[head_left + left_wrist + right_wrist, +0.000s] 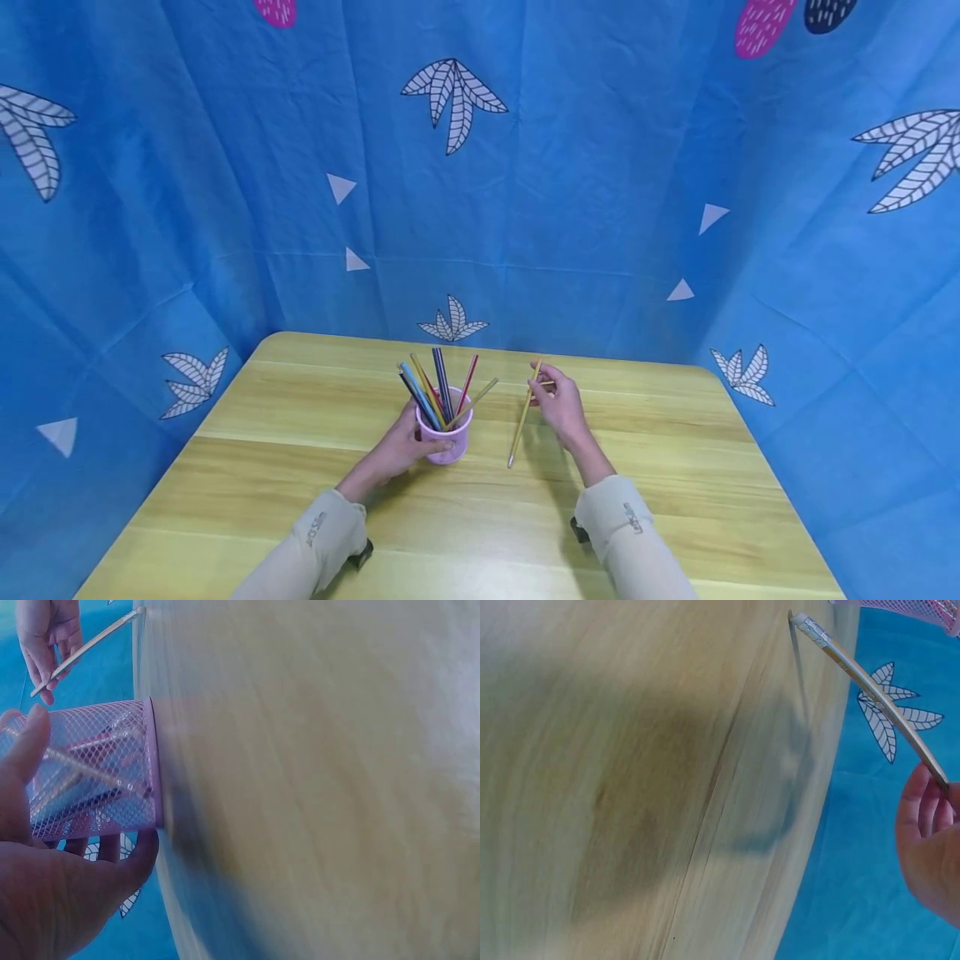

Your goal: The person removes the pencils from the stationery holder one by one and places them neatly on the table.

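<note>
A pink mesh pencil cup (454,447) stands upright on the table. My left hand (397,450) grips it from the left, with the thumb across the near side and the fingers round the far side. Several pencils (429,392) lean in the cup, in yellow, light blue, dark and red. To the right of the cup, my right hand (562,408) pinches a yellow pencil (522,421) near its upper end. This pencil slants down, and its white eraser (800,619) is right at the tabletop. A short yellow piece also shows among the right hand's fingers.
The light wooden table (675,500) has rounded far corners. Behind it and at both sides hangs a blue cloth (600,167) with white leaf and triangle prints, close to the table's far edge.
</note>
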`<move>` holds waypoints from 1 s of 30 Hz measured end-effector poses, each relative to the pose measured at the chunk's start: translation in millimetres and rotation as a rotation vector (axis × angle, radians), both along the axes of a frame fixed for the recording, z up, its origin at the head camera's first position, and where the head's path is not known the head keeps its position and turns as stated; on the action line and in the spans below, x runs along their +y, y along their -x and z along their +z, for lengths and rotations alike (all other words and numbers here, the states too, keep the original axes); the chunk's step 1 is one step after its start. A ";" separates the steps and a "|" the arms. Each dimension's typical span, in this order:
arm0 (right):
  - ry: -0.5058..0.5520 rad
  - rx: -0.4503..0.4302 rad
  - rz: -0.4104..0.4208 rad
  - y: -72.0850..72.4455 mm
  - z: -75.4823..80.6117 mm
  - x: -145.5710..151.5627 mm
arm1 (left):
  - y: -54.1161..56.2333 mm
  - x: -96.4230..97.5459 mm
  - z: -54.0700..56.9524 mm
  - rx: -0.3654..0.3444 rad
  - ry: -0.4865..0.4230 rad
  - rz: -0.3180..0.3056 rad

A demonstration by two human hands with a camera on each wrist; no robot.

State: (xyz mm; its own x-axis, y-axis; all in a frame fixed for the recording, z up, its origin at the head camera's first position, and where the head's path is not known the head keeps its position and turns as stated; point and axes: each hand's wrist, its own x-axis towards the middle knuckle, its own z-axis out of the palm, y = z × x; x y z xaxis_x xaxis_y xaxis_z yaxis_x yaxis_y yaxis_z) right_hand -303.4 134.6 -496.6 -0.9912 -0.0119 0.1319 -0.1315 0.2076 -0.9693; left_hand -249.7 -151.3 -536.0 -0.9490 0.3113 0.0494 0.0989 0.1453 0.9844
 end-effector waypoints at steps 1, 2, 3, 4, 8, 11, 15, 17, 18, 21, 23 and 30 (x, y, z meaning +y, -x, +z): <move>-0.001 0.000 0.003 -0.7 -0.2 0.0 | -0.1 0.0 -0.1 0.003 0.001 0.004; -0.003 -0.001 0.006 -1.1 -0.5 0.0 | -0.1 0.1 -0.2 0.002 0.001 0.009; -0.005 -0.005 0.010 -1.6 -0.8 0.1 | 0.1 0.1 -0.6 0.004 0.002 0.012; -0.004 -0.011 0.015 -2.1 -1.0 0.1 | 0.2 0.0 -0.8 0.002 0.004 0.016; -0.015 -0.027 0.023 -4.3 -0.6 -1.3 | 0.7 -0.6 -1.6 -0.006 0.008 0.017; -0.034 -0.032 0.017 -5.3 -1.1 -2.6 | 0.5 -1.2 -1.4 -0.012 0.010 0.007; -0.041 -0.048 0.001 -3.9 -4.8 -4.2 | 0.6 -1.4 -1.3 -0.006 0.013 -0.003; -0.034 -0.059 -0.009 -2.0 -8.7 -4.4 | 0.5 -0.8 -1.7 -0.008 0.012 0.001; -0.032 -0.065 -0.014 -1.0 -10.5 -4.6 | 0.5 -0.6 -1.8 -0.009 0.010 0.002; -0.025 -0.081 -0.028 1.8 -15.3 -5.9 | 0.4 -0.1 -1.9 -0.014 0.004 0.007; -0.022 -0.091 -0.037 2.6 -17.2 -7.7 | 0.3 -0.4 -2.1 -0.012 0.003 0.010; -0.003 -0.139 -0.075 3.1 -24.4 -17.0 | 0.0 -2.8 -1.1 0.007 0.015 0.015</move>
State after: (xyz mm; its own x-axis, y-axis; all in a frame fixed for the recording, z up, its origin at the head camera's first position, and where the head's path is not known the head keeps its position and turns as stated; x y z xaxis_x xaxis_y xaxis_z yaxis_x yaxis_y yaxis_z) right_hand -306.5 117.7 -521.0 -0.9980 0.0629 -0.0068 0.0201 0.2145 -0.9765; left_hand -249.8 -154.0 -537.2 -0.9532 0.2981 0.0512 0.1032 0.1616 0.9814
